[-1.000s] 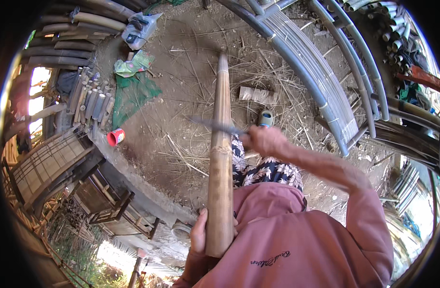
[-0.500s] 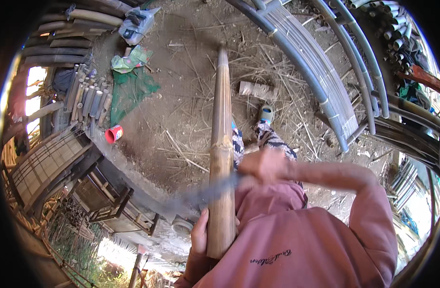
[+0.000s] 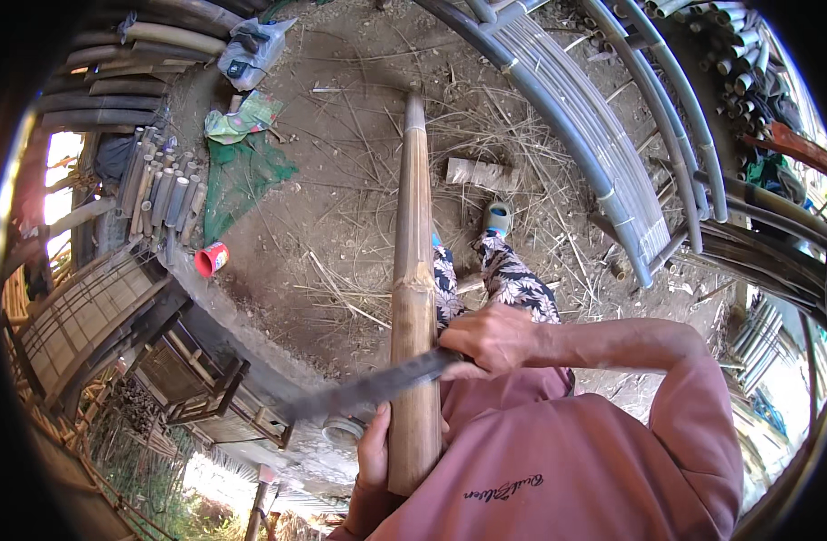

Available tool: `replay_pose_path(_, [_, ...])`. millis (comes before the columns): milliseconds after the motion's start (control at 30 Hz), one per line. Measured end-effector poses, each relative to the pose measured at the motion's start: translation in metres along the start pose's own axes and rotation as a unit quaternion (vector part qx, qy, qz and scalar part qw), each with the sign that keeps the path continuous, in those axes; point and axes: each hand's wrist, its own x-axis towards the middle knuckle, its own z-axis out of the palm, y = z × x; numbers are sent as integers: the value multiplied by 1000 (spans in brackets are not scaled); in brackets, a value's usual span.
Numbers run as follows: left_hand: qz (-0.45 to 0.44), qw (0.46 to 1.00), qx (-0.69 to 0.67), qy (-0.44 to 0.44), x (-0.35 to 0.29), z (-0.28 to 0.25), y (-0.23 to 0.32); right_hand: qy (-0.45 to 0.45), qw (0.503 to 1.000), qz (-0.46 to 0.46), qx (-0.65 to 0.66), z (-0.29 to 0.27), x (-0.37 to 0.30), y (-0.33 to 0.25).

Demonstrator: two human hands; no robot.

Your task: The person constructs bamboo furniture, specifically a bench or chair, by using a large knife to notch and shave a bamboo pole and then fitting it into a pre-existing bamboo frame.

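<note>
A thick tan bamboo pole (image 3: 414, 311) runs lengthwise in front of me, its near end close to my chest and its narrower far end over the dirt floor. My left hand (image 3: 375, 449) grips its left side near the close end; fingertips show on the other side. In my right hand (image 3: 493, 340) is the handle of a long, dark-bladed machete (image 3: 355, 391). The blade lies crosswise over the pole, pointing left and a little toward me. Whether its edge touches the bamboo I cannot tell.
Bamboo strips and a broken bamboo piece (image 3: 482, 173) litter the floor. A slatted bamboo frame (image 3: 576, 117) stands at far right. Left are cut bamboo lengths (image 3: 165, 194), a red cup (image 3: 211, 260), green netting (image 3: 238, 176) and a plastic bag (image 3: 255, 52).
My right hand and the machete have moved slightly toward me along the pole, and the blurred blade now shows sharply. My left hand keeps its hold.
</note>
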Motion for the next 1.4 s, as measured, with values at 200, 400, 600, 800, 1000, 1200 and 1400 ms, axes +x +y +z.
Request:
replay_pose_path(200, [-21,1000,-7,-12,7,-7,0,23,991,129,-25,6,4,17])
replay_pose_path(400, [0,1000,22,-6,4,-12,-2,-101,883,457,-40,-15,27,65])
replay_pose_path(600, [7,1000,1,-10,6,-18,3,49,997,41,-45,25,7,38])
replay_pose_path(800, [-7,1000,-21,-12,-16,-57,23,120,796,592,-33,-41,-11,187])
replay_pose_path(1000, [238,948,182,109,-100,-68,85,284,731,619,-42,-85,-104,201])
replay_pose_path(1200, [500,669,386,392,-73,-4,122,288,678,657,-162,-107,-195,280])
replay_pose_path(1400, [610,453,497,419,-44,81,173,270,740,586,-193,-180,-205,400])
